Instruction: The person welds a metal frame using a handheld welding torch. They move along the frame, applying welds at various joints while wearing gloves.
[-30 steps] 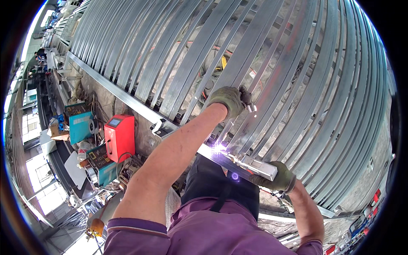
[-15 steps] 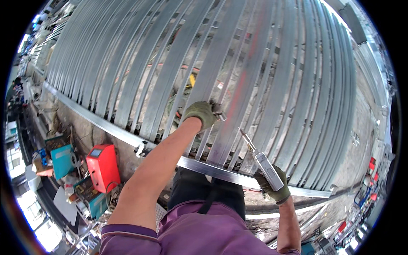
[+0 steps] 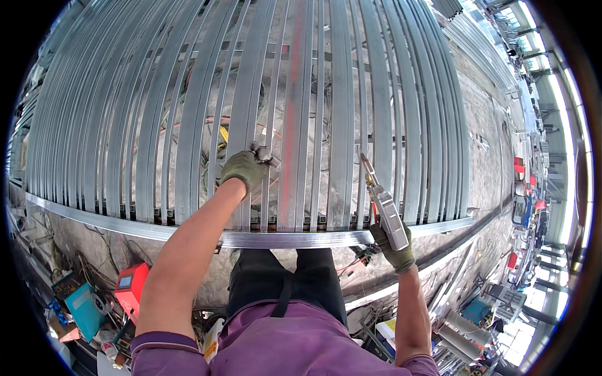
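Note:
My left hand [image 3: 244, 170], in a green work glove, is closed around a dark grey metal piece [image 3: 266, 154] with a short cylindrical end. The exact kind of that piece is hard to make out. It is over the long grey metal profiles [image 3: 295, 125], left of a red streak on one of them. My right hand [image 3: 395, 249], gloved too, grips a silver welding gun [image 3: 389, 216] near the front edge. Its narrow nozzle points forward over the profiles to the right of the streak.
A bright metal bar [image 3: 295, 239] runs across the near ends of the profiles, just in front of my body. A red machine [image 3: 130, 289] with a small screen stands on the floor at left, beside a teal unit [image 3: 86, 311]. Cables and loose metal lie on the floor.
My view has turned, so the profiles appear farther left. The welding gun is farther right over the profiles and points more straight ahead. My left hand stays beside the red-streaked profile.

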`<state>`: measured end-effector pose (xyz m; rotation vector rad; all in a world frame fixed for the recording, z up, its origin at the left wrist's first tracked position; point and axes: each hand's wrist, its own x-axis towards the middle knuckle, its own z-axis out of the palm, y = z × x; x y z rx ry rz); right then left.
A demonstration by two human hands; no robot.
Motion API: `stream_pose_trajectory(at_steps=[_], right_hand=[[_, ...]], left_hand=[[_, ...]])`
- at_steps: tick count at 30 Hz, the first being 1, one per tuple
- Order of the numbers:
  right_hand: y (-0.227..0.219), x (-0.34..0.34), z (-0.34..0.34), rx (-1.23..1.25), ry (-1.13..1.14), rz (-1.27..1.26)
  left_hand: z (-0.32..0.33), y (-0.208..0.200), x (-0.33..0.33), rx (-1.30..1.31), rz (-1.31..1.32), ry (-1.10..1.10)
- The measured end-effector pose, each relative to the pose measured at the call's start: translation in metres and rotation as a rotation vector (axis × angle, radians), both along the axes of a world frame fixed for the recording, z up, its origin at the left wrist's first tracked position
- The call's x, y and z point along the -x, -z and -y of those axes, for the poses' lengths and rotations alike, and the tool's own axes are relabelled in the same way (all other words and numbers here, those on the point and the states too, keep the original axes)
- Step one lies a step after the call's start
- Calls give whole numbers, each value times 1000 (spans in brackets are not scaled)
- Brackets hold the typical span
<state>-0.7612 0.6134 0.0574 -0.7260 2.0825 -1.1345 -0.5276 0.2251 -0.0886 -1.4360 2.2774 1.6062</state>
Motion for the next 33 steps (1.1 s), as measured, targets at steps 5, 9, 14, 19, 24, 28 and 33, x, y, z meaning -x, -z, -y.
stream_pose_trajectory(at_steps=[5,9,14,19,24,28,33], right_hand=[[8,1,-13,-33,-69,-42],[54,21,-48,89,62,339],[37,43,-62,33,-138,223],[31,84,-111,153,-102,230],[71,138,-189,196,-59,239],[98,174,-236,178,-58,69],[135,179,-251,316,120,221]], left_hand=[[-14,-78,-40,11,88,-113],[-55,-145,-81,-238,-34,-333],[-145,-164,-145,-179,-104,-660],[-270,-144,-177,-189,40,-814],[-393,-133,-147,-258,25,-975],[-438,-132,-110,-211,1,-931],[-432,-130,-69,-101,5,-918]])
